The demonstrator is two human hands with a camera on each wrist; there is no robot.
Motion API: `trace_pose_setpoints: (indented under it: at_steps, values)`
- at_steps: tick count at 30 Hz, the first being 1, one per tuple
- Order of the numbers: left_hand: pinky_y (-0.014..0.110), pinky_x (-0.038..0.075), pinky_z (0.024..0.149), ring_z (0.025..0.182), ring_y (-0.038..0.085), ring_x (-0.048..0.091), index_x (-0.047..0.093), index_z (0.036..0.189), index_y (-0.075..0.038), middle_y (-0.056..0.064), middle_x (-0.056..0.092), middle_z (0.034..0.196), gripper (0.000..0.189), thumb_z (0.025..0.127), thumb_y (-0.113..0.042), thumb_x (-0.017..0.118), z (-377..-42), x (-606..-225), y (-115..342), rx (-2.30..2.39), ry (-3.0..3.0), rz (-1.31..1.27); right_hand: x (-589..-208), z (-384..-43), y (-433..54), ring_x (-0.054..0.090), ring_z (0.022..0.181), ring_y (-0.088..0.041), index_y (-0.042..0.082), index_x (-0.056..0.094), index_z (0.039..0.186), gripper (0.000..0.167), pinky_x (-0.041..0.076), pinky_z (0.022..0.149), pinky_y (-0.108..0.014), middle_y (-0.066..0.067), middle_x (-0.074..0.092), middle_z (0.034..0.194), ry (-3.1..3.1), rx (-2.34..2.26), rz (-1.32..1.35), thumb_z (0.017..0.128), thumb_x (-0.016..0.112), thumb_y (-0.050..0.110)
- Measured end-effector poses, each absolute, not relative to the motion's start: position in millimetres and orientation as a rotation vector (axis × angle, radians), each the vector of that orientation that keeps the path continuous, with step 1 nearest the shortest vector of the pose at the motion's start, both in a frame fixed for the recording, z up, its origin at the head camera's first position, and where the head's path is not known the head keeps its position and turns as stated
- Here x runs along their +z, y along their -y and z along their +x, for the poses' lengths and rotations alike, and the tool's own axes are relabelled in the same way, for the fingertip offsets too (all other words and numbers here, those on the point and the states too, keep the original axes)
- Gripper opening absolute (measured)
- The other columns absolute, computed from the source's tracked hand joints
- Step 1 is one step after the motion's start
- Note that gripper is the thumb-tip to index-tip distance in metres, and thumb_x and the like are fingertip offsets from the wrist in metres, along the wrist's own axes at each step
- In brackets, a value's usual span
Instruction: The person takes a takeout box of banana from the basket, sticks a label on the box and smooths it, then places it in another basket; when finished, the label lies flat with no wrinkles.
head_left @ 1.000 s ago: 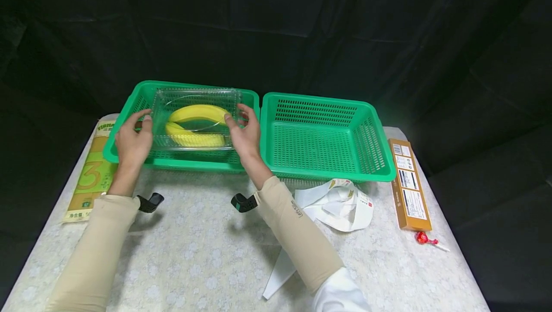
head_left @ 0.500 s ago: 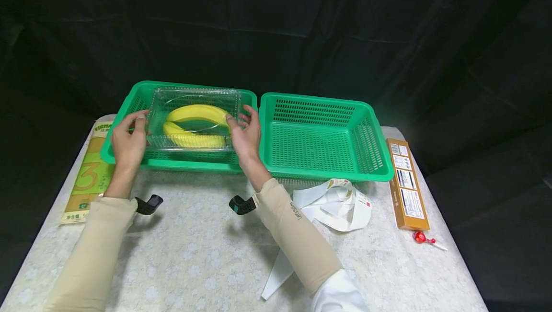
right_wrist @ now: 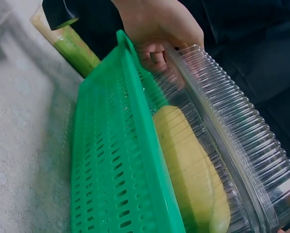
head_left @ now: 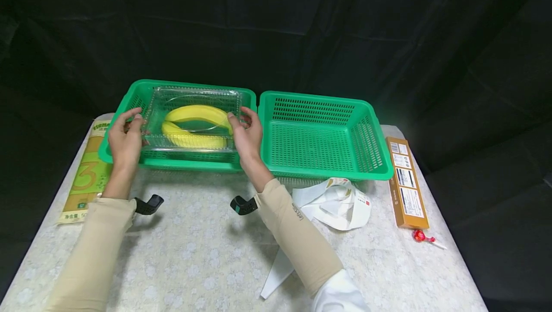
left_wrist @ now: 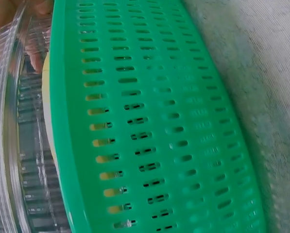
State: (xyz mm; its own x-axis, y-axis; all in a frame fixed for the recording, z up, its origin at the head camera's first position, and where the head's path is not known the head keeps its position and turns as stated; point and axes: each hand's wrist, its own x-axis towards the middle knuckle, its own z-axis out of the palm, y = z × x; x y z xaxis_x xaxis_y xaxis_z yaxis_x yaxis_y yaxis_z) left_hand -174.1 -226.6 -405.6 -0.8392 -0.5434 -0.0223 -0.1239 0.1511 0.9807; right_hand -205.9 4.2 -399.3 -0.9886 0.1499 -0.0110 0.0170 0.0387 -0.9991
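A clear plastic clamshell box (head_left: 194, 95) sits over the left green basket (head_left: 194, 164), its ribbed edges catching the light. Two yellow bananas (head_left: 196, 140) show through the plastic, and in the right wrist view they lie low, just inside the basket's rim. My left hand (head_left: 124, 143) is at the box's left end, fingers curled at the edge, partly seen through the plastic. With thumb on top and fingers round the side, my right hand (head_left: 249, 140) grips the right end. In the left wrist view the box (left_wrist: 32, 145) stands close behind the basket wall.
A second green basket (head_left: 308, 146) adjoins on the right. In front of it lies a crumpled white strap (head_left: 329, 211). Farther right are an orange-brown box (head_left: 407, 185) and a red lollipop (head_left: 419, 236). A green-and-yellow bag (head_left: 86, 178) lies at left.
My left hand has shifted a little left, and the near left edge of the clear box has moved out with it. My right hand stays nearly still at the other end.
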Motion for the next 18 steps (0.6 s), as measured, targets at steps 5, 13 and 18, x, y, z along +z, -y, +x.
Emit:
trace_pose_setpoints:
  at_steps: [5, 13, 18]
  values:
    - [0.012, 0.045, 0.054, 0.071, -0.001, 0.059, 0.06, 0.139, -0.017, -0.022, 0.062, 0.088, 0.036, 0.104, -0.025, 0.052, -174.3, -402.9, 225.2, -1.81, 2.021, 0.667, -397.7, -205.1, -4.4, 0.058, 0.112, -0.026, 0.01, 0.055, 0.14, 0.047, 0.05, 0.084, -0.033, -0.013, 0.057, 0.131, 2.151, 2.126, -0.18, 0.097, 0.066, 0.025]
    - [0.013, 0.045, 0.054, 0.07, 0.006, 0.057, 0.059, 0.139, -0.018, -0.022, 0.065, 0.085, 0.036, 0.105, -0.024, 0.051, -167.4, -409.1, 225.2, -1.905, 2.016, 0.69, -402.2, -199.6, -7.0, 0.057, 0.107, -0.022, 0.011, 0.057, 0.136, 0.044, 0.049, 0.085, -0.032, -0.011, 0.058, 0.13, 2.161, 2.152, -0.206, 0.095, 0.068, 0.023]
    - [0.013, 0.046, 0.058, 0.071, 0.005, 0.056, 0.06, 0.14, -0.021, -0.023, 0.065, 0.089, 0.036, 0.106, -0.027, 0.05, -169.0, -406.9, 224.1, -1.879, 2.05, 0.624, -398.1, -200.8, -9.6, 0.058, 0.108, -0.024, 0.013, 0.055, 0.138, 0.045, 0.05, 0.085, -0.032, -0.011, 0.057, 0.131, 2.147, 2.148, -0.178, 0.096, 0.067, 0.024]
